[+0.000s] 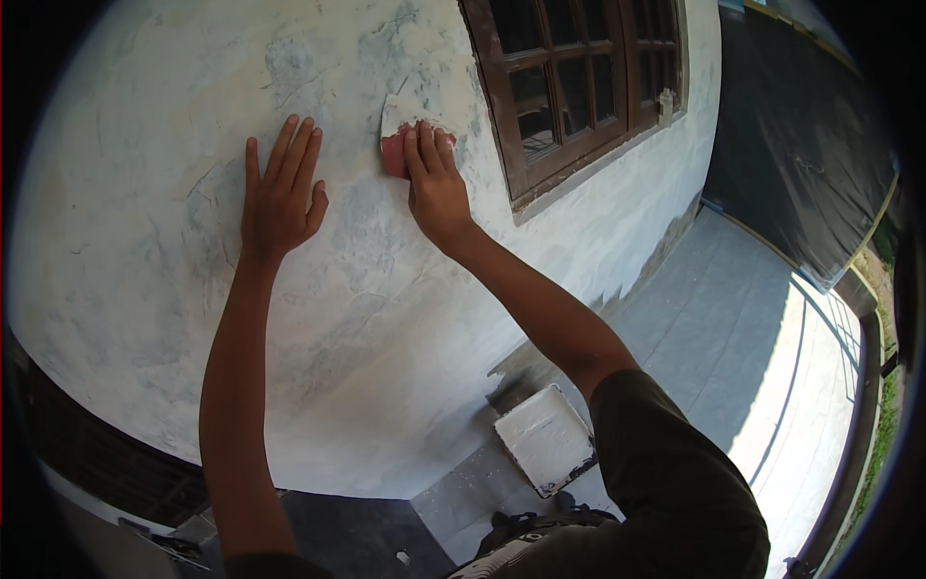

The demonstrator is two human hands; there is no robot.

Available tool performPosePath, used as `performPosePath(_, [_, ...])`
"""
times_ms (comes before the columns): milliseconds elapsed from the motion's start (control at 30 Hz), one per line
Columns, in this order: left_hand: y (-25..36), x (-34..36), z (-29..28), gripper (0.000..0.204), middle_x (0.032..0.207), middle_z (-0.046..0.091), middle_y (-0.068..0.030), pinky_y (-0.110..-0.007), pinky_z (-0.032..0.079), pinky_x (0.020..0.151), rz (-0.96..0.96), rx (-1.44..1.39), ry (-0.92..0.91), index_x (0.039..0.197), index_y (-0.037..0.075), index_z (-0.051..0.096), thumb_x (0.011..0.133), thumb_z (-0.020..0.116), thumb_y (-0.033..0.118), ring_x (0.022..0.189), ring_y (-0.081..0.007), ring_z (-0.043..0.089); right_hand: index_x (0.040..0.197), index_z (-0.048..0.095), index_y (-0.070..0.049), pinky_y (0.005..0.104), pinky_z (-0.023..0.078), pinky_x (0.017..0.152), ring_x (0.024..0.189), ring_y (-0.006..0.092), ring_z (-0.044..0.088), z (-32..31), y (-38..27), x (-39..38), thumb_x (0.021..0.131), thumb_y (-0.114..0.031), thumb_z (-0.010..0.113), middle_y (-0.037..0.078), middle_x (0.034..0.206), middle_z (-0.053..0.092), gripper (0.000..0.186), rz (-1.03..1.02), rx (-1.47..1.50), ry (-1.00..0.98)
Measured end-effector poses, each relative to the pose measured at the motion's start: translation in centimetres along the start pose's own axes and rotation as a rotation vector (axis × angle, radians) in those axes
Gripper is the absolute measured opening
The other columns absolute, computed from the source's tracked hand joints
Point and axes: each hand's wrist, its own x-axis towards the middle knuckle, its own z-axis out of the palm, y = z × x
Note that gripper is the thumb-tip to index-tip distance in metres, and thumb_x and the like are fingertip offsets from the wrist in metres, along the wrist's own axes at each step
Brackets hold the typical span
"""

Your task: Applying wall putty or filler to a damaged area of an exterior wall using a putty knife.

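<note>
My left hand (281, 201) lies on the patchy white wall (328, 357), palm toward it and fingers stretched upward. To its right, my right hand (439, 193) grips a red putty spreader (394, 156) against the wall. The fingers press on the spreader's face, and my palm covers part of it. White putty (394, 114) coats the spreader's upper edge and the wall around it. Grey smears and thin cracks show on the wall about both hands.
A brown wooden window (564, 87) with dark panes is right of my right hand. On the tiled floor (666, 309) by my feet stands a tray (545, 439) of white material. A dark sheet (801, 135) hangs at the far right.
</note>
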Motion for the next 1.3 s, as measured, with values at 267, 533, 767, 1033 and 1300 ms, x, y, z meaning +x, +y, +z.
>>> performPosePath(267, [-0.2,-0.1,0.9,0.062,0.156,0.041,-0.0091,-0.061,0.013,0.119,0.016,-0.009,0.008,0.147,0.004,0.042,0.088,0.053,0.015,0.148,-0.0244,0.031,0.132,0.057,0.003,0.0382,0.053,0.093,0.107,0.032,0.068,-7.6,-1.0,-12.4,0.092,0.005,0.056,0.021,0.117,0.068,0.04,0.312,0.708,-0.518])
performPosePath(533, [0.5,0.7,0.6,0.06,0.154,0.043,-0.0087,-0.058,0.016,0.12,-0.005,0.046,-0.009,0.146,0.005,0.045,0.088,0.054,0.018,0.147,-0.0229,0.033,0.14,0.047,0.002,0.0462,0.041,0.109,0.13,0.0432,0.049,-3.6,4.0,4.4,0.083,0.012,0.055,0.025,0.143,0.049,0.058,0.016,0.145,0.079])
performPosePath(767, [0.2,0.2,0.0,0.061,0.155,0.042,-0.0088,-0.057,0.016,0.12,-0.021,0.043,-0.031,0.147,0.005,0.044,0.089,0.054,0.021,0.147,-0.0226,0.033,0.143,0.044,0.003,0.0555,0.032,0.115,0.141,0.0418,0.037,-3.8,0.7,-10.2,0.08,0.008,0.055,0.022,0.152,0.038,0.064,-0.171,0.253,-0.348])
performPosePath(1033, [0.4,0.6,0.4,0.062,0.155,0.042,-0.0089,-0.056,0.016,0.121,-0.02,0.011,-0.028,0.147,0.006,0.043,0.089,0.056,0.023,0.147,-0.0226,0.034,0.134,0.055,-0.001,0.0413,0.047,0.106,0.124,0.038,0.057,-10.2,1.9,-16.6,0.088,0.015,0.049,0.02,0.132,0.061,0.049,0.244,0.629,-0.515])
performPosePath(1300, [0.5,0.7,0.4,0.064,0.155,0.042,-0.0085,-0.057,0.016,0.12,-0.025,0.023,-0.032,0.148,0.006,0.043,0.088,0.058,0.023,0.147,-0.0224,0.034,0.136,0.055,-0.001,0.0371,0.053,0.093,0.113,0.0384,0.065,-7.4,5.4,1.8,0.086,0.014,0.054,0.023,0.128,0.063,0.053,0.15,0.39,0.112])
